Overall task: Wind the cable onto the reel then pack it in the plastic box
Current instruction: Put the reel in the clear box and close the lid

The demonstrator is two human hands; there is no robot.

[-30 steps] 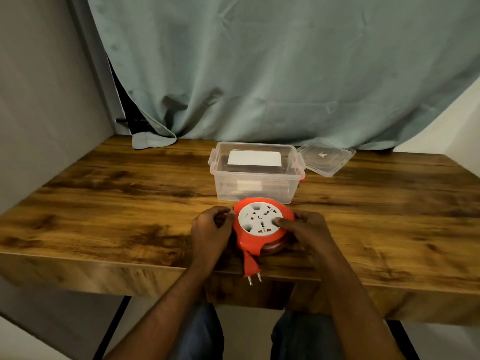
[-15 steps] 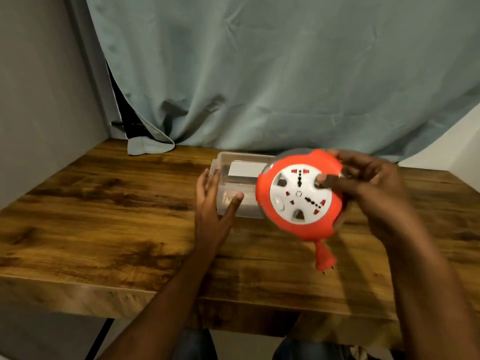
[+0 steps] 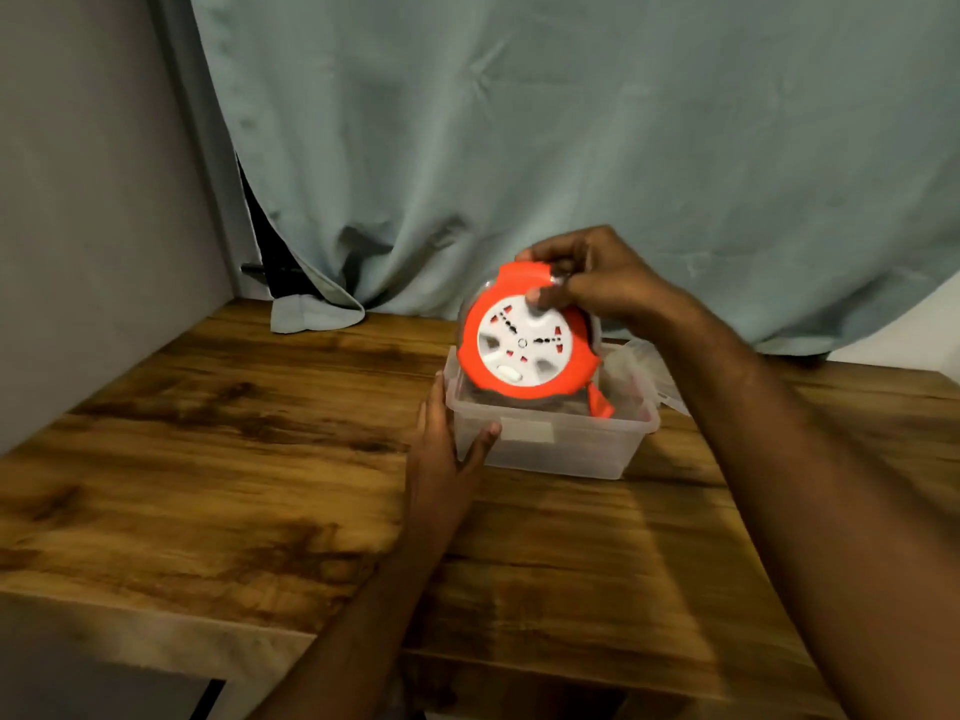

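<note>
Right hand (image 3: 597, 283) holds the orange reel (image 3: 527, 348) tilted over the plastic box (image 3: 556, 439), left hand (image 3: 444, 439) steadying its side.

Count of things on and above the table

There is one orange reel (image 3: 524, 350) with one orange plug (image 3: 601, 406), one clear plastic box (image 3: 550, 439), one clear lid (image 3: 655, 367) behind it, one wooden table (image 3: 234, 459), one grey-green curtain (image 3: 519, 148), and two hands: one left hand (image 3: 447, 444), one right hand (image 3: 597, 283).
</note>
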